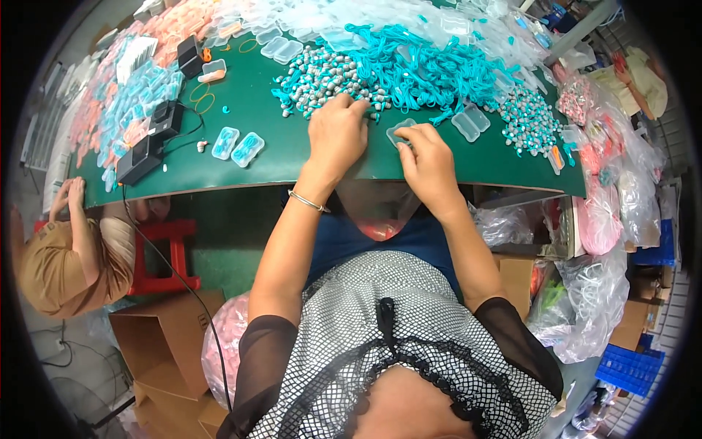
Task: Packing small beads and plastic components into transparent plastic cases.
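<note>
Left hand (pixel 339 132) meets a pile of small pieces (pixel 316 77) as right hand (pixel 430 161) holds a clear case (pixel 395 133)

At the upper centre of the frame, the grey-and-teal pile lies just beyond the left hand, whose fingertips reach its near edge; whether they grip a piece, I cannot tell. Right of it, the clear case sits between the right hand's thumb and fingers. The two hands are apart.

The left hand is back-up with fingers bent down, a bangle (pixel 307 202) at its wrist; the right hand curls inward, its forearm slanting up and leftward.

Left of centre, two filled cases (pixel 237 146) of teal cord lie on the green desk (pixel 292 150). Right of centre rests an open case (pixel 470 123); towards the upper right, a small case (pixel 556 159) contains something orange.
</note>
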The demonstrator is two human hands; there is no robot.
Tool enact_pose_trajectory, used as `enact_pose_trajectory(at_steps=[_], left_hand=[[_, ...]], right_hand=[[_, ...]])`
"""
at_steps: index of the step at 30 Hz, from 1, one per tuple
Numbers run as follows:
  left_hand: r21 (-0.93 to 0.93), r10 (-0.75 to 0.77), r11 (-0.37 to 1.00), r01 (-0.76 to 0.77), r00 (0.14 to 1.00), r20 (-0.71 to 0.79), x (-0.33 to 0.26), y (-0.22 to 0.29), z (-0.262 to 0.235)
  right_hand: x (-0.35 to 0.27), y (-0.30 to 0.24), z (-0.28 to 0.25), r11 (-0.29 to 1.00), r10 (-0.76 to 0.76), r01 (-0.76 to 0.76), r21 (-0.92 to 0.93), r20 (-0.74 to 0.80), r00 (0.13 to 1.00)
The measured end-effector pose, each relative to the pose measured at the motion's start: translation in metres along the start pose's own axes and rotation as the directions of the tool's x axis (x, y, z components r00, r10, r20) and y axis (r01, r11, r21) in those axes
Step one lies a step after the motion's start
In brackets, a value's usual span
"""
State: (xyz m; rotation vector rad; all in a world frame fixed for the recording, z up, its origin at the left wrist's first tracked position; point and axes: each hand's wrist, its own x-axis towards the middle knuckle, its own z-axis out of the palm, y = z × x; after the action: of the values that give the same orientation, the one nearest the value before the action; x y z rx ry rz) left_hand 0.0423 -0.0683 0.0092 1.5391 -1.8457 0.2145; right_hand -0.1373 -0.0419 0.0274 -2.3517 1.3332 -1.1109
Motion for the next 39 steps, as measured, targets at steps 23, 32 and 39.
enact_pose_trajectory(at_steps=[23,32,39], left_hand=[[-0.392,-0.096,0.904,0.17,0.975,0.2,-0.028,0.042,-0.013],[-0.451,-0.121,0.876,0.173,0.983,0.141,-0.021,0.04,0.007],[-0.545,-0.106,0.817,0.19,0.978,0.181,-0.03,0.06,-0.005]], right_hand=[[-0.001,0.16,-0.103,0.643,0.161,-0.259,-0.721,-0.204,0.966],[-0.004,0.149,-0.107,0.747,-0.052,-0.041,-0.663,-0.12,0.991],[-0.013,0.068,-0.084,0.996,0.086,-0.085,0.032,-0.034,0.996]])
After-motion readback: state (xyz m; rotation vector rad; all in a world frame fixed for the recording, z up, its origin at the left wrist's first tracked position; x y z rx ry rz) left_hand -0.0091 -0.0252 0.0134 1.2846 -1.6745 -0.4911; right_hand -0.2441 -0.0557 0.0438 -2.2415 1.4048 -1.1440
